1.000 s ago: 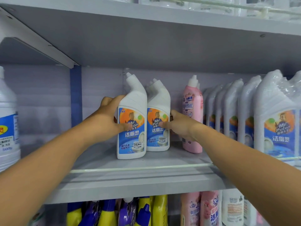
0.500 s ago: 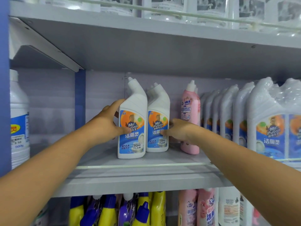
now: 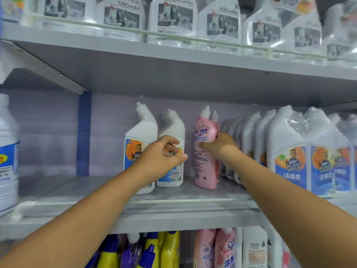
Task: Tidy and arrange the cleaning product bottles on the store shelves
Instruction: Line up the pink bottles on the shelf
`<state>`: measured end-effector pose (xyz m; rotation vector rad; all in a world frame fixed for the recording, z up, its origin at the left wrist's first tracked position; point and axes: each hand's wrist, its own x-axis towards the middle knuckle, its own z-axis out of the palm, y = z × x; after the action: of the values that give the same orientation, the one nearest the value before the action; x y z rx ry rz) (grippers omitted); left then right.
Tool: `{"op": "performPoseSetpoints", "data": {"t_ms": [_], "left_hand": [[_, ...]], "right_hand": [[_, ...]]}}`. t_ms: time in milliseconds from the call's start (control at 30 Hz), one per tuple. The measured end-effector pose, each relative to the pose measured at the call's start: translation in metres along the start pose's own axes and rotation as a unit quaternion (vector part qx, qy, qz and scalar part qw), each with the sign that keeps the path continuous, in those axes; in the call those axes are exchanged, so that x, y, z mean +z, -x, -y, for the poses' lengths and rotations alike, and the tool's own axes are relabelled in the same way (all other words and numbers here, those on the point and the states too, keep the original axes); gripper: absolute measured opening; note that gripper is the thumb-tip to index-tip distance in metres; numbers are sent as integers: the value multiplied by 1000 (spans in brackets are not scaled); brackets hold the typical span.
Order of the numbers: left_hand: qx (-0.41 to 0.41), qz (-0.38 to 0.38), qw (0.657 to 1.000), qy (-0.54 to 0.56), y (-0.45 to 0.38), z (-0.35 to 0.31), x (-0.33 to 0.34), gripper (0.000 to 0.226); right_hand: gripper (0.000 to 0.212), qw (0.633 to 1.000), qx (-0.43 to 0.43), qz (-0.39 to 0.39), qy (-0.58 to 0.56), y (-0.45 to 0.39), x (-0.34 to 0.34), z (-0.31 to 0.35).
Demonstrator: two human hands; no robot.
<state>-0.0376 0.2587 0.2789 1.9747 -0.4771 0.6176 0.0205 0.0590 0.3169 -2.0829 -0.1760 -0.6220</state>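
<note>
Two white angled-neck toilet cleaner bottles stand side by side on the middle shelf (image 3: 173, 207), the left one (image 3: 141, 132) a little nearer than the right one (image 3: 172, 126). My left hand (image 3: 162, 157) hovers in front of them with loosely curled fingers and holds nothing. To their right stands a pink bottle (image 3: 204, 171), its back label facing me. My right hand (image 3: 220, 144) grips it at mid-height, thumb on the front and fingers round its right side. A second pink bottle hides behind it.
Shrink-wrapped packs of white cleaner bottles (image 3: 289, 151) fill the shelf's right side. A large white bottle (image 3: 7, 151) stands far left, with bare shelf between. Wrapped bottles (image 3: 173, 16) line the upper shelf. Yellow and purple bottles (image 3: 164, 248) and pink ones (image 3: 212, 248) sit below.
My left hand let go of the left white bottle and moved right. My right hand left the second white bottle and took hold of the pink one. The view tilted upward.
</note>
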Motion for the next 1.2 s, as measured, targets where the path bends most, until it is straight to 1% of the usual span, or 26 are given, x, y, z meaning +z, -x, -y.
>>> {"op": "performPoseSetpoints", "data": {"t_ms": [100,200,267,333,367,433,500,533,567,600,667,700,733,767,800,833,900,967,1033,1067,1133,1200], "left_hand": [[-52,3,999,15,-3,-4,3,39],[-63,12,997,34,-6,-11,3,60],[-59,20,997,52,-6,-15,4,69],[-48,31,996,74,-2,-18,3,64],[-45,34,995,86,2,-20,3,59],[-47,29,994,96,9,-20,3,53],[-55,7,994,92,16,-16,6,51],[-61,-10,994,94,19,-13,8,48],[-66,-26,993,99,21,-10,9,46],[-70,-36,991,104,21,-7,9,44],[-69,-45,990,117,22,-3,11,39],[-68,-50,989,123,22,-2,12,37],[-68,-56,988,126,21,0,13,36],[-67,-60,988,123,21,2,14,35],[-66,-62,989,116,22,4,15,35],[-63,-60,990,109,22,5,15,35],[-60,-57,991,105,21,7,15,37],[-60,-56,991,108,20,9,14,38],[-57,-55,990,115,19,11,14,36],[-56,-55,990,116,19,12,14,36],[-56,-52,991,111,17,15,14,36],[-57,-51,991,107,17,16,13,36]], "right_hand": [[21,994,-17,74,-75,5,-10,0],[24,976,-64,133,-162,17,-19,5],[23,953,-83,185,-224,24,-23,15],[24,933,-93,231,-262,28,-25,24],[26,928,-95,250,-261,29,-24,27],[33,924,-89,288,-234,27,-23,28],[35,925,-91,321,-185,24,-29,26],[36,929,-92,316,-168,20,-35,26],[38,937,-91,294,-168,14,-41,25],[40,947,-76,250,-188,6,-47,24],[35,969,-22,112,-218,-14,-52,19],[34,985,5,46,-169,-22,-51,15],[35,997,28,8,-74,-30,-47,8],[36,999,42,-3,9,-34,-41,0],[39,997,46,5,55,-37,-33,-8],[45,997,50,23,61,-40,-26,-15],[56,997,55,46,20,-52,-11,-29],[65,997,64,49,-6,-61,2,-39],[70,997,66,33,-11,-71,14,-49],[66,998,64,21,-13,-74,18,-52],[51,998,57,11,-11,-70,18,-51],[36,998,60,25,-21,-64,13,-46]]}}
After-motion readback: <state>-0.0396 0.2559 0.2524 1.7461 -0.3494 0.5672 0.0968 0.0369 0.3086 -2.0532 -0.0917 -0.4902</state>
